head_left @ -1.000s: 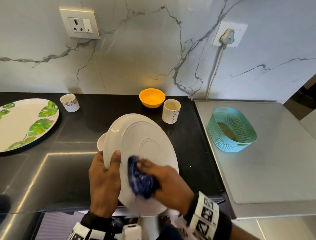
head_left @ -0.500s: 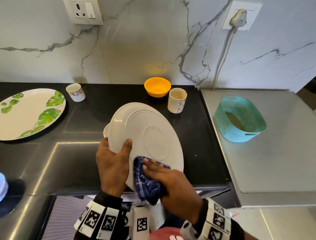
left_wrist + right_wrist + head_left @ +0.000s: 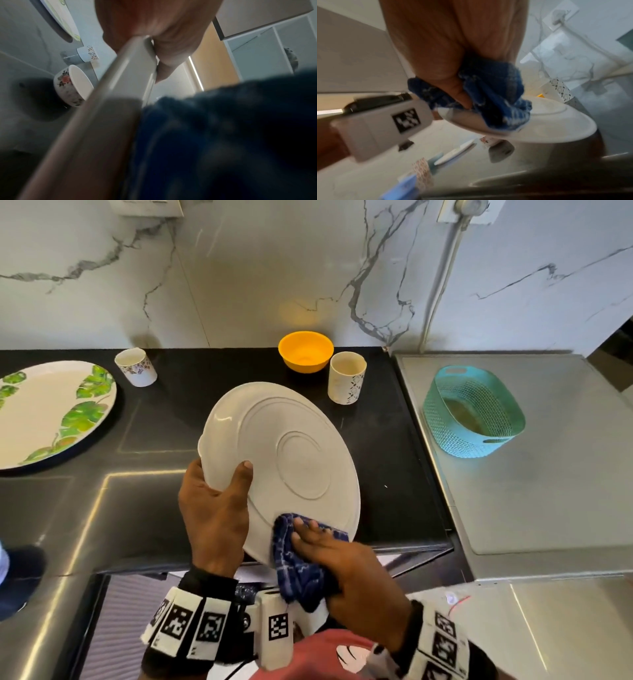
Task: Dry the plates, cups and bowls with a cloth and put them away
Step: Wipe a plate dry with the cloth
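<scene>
A white plate (image 3: 284,453) is held tilted above the black counter, its underside toward me. My left hand (image 3: 215,505) grips its left rim, thumb on the underside; the left wrist view shows the rim of the plate (image 3: 130,65) edge-on. My right hand (image 3: 342,556) holds a bunched blue cloth (image 3: 298,563) and presses it on the plate's near edge; in the right wrist view the cloth (image 3: 496,97) lies on the plate (image 3: 556,121). A floral bowl (image 3: 72,83) sits behind the plate, hidden in the head view.
On the counter stand an orange bowl (image 3: 306,350), a patterned cup (image 3: 346,382), a small floral cup (image 3: 136,367) and a leaf-print platter (image 3: 51,409). A teal basket (image 3: 472,410) sits on the steel surface to the right. A cord hangs down the marble wall.
My right hand slid the cloth down the plate's underside to the near rim. The left hand kept its grip and the plate tilted a little flatter.
</scene>
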Tool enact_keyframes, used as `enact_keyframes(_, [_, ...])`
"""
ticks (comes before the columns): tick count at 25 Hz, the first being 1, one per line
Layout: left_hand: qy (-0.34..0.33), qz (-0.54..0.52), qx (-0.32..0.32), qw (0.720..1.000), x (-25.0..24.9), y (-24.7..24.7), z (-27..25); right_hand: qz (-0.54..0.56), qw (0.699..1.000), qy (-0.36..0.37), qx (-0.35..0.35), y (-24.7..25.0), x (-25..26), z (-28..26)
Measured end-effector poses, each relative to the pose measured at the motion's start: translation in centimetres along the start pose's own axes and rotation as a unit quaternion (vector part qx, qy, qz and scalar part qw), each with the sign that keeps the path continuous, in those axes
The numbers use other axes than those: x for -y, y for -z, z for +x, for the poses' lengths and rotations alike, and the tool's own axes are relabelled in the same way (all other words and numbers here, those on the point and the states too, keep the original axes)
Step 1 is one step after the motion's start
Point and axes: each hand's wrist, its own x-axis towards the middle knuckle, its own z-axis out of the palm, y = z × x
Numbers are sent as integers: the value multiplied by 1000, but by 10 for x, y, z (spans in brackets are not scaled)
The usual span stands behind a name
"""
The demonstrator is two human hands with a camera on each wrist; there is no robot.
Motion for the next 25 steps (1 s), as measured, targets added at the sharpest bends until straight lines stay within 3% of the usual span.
enact_keyframes(4, [-13,7,23,1000,-3,-1,-4,-9,987,-112,-115,40,-51,51])
enact_keyframes(7, [-23,13,16,1000,-3,-4,-6,-26,974,-188,-126,62,-89,78])
enact_keyframes(14, [8,-8,-18,1000,6,4,-1,2,999,-15,-48,-17,-19,-20])
enact_keyframes(16, [17,-18,-18,1000,8,6,-4,-1,997,-48,-68,-3,-36,-9])
enact_keyframes(19, [6,-23,-7,1000,6,0,-7,1,971,-201,-126,42,-68,36])
enact_keyframes(21, [-3,-20,-17,1000,6,-3,-12,-35,953,-266,-139,54,-69,50])
enact_keyframes(23, [-4,-25,-33,999,7,-3,-13,-99,958,-259,-80,38,-40,35])
enact_keyframes(25, [3,-27,-43,999,10,0,-10,-43,981,-181,-58,13,9,6])
